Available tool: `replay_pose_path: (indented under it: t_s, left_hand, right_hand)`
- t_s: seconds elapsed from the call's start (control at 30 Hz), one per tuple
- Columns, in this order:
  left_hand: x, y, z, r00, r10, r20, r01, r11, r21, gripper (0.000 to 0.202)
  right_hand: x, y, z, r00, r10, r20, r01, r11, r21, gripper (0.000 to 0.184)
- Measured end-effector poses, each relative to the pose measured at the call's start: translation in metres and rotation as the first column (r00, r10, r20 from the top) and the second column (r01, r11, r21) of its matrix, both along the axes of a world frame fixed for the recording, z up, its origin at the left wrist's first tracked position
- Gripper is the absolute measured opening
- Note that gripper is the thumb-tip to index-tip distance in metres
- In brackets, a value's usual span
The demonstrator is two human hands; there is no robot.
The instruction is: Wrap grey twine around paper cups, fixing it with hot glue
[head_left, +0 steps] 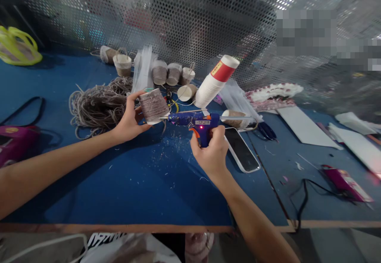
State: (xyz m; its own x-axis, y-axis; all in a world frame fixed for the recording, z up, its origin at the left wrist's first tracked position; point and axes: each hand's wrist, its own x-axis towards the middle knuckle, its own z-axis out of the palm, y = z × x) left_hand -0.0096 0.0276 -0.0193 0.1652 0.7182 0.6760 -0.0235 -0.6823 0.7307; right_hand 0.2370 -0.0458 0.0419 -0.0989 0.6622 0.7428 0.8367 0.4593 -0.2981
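Left hand: fingers span a grey-brown twine-wrapped white paper cup, above the blue tabletop. Right hand: fingers wrap a blue plastic glue gun. Cup likely light, crushable; grip both ends gently.

head view | worn on head | faces forward-down | table near | mesh beyond

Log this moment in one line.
left hand: holds twine-wrapped cup | right hand: grips blue glue gun | nozzle: at cup, contact unclear | phone: beside right hand
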Motion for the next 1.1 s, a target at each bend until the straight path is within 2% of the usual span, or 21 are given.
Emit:
replay_pose_path:
  t_s: [0.7, 0.93, 1.1]
  left_hand:
    - [-0.003, 0.003, 0.000, 1.000, -0.025, -0.015, 0.026, 0.999, 0.033, 0.081]
    - [-0.003, 0.004, -0.001, 1.000, 0.007, -0.010, -0.006, 0.999, 0.039, 0.081]
    - [-0.004, 0.002, -0.001, 0.999, -0.026, -0.020, 0.026, 1.000, 0.017, 0.083]
  right_hand:
    - [0.006, 0.003, 0.001, 0.998, -0.059, 0.000, 0.059, 0.998, 0.002, 0.026]
    - [0.009, 0.006, 0.000, 0.997, -0.073, 0.003, 0.073, 0.997, -0.001, 0.022]
    - [0.010, 0.009, -0.001, 0.994, -0.111, -0.012, 0.111, 0.994, 0.023, 0.024]
